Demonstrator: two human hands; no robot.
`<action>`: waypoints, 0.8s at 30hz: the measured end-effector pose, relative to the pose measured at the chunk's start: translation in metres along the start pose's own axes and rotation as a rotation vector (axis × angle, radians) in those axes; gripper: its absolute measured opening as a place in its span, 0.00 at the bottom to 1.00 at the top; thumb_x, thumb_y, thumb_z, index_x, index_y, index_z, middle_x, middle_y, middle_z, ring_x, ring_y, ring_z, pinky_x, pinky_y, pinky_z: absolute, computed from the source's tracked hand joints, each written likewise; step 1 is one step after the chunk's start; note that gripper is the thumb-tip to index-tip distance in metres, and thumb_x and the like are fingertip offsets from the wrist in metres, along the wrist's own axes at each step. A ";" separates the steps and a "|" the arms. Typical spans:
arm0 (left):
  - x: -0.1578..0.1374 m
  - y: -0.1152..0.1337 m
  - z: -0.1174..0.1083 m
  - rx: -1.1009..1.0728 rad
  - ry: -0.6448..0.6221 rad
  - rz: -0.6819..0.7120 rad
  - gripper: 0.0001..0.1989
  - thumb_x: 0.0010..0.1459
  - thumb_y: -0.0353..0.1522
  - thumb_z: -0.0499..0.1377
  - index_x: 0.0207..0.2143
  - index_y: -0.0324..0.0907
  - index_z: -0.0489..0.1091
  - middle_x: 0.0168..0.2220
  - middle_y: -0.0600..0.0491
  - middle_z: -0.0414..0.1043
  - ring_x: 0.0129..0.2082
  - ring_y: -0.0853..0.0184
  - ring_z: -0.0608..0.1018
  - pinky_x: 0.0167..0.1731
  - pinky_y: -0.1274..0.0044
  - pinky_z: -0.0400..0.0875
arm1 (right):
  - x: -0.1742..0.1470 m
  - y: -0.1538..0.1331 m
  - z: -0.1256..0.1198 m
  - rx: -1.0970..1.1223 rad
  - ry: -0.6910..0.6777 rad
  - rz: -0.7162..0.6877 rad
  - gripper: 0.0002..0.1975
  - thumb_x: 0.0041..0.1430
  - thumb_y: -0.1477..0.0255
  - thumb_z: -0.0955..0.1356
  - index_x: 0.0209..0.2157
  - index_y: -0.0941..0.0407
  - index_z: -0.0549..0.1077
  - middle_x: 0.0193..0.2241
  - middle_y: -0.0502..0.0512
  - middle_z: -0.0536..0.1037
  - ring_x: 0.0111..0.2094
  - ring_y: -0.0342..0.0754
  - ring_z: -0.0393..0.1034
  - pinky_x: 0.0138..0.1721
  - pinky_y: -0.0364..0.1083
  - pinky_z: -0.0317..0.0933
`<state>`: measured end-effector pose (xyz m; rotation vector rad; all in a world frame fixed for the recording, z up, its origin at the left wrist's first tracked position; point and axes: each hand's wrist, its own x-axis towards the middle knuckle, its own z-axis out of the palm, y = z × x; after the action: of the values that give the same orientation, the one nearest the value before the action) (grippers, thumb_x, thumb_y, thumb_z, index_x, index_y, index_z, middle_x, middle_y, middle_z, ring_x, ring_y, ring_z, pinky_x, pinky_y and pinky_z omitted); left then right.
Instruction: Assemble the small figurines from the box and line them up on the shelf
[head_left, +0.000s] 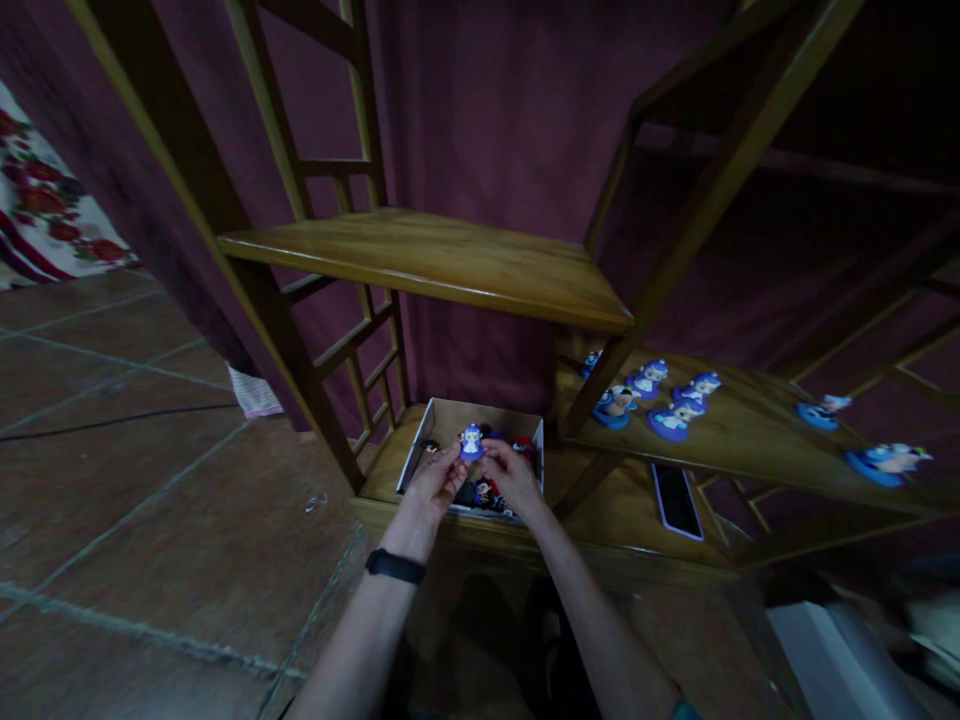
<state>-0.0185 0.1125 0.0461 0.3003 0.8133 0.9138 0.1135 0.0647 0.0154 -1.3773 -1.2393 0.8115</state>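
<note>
A small figurine (471,441) with purple hair and a white outfit is held upright between my two hands. On its left side, the fingers of my left hand (437,481) are closed on it; a dark band circles that wrist. From the right, the fingertips of my right hand (514,474) grip it too. Directly below is an open cardboard box (480,408) on the bottom shelf. Several more figurines (486,491) with dark, red and purple parts lie inside, partly hidden by my hands.
Several purple and blue figurines (677,418) stand on the wooden shelf to the right. A phone-like dark object (677,500) lies below them. Another wooden shelf (427,258) juts out above the box. Slanted posts frame the unit, and a cable (120,431) runs across the tiled floor.
</note>
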 end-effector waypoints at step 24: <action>-0.016 -0.010 -0.011 0.400 -0.043 -0.053 0.13 0.49 0.14 0.53 0.33 0.36 0.68 0.26 0.54 0.73 0.22 0.74 0.75 0.25 0.84 0.72 | -0.034 -0.042 -0.007 -0.484 0.115 -0.025 0.13 0.52 0.67 0.67 0.40 0.52 0.68 0.36 0.50 0.72 0.38 0.46 0.68 0.39 0.42 0.60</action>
<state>-0.0263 0.0929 0.0413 0.6412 0.9582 0.6881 0.1026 0.0254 0.0523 -1.7608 -1.4144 0.4174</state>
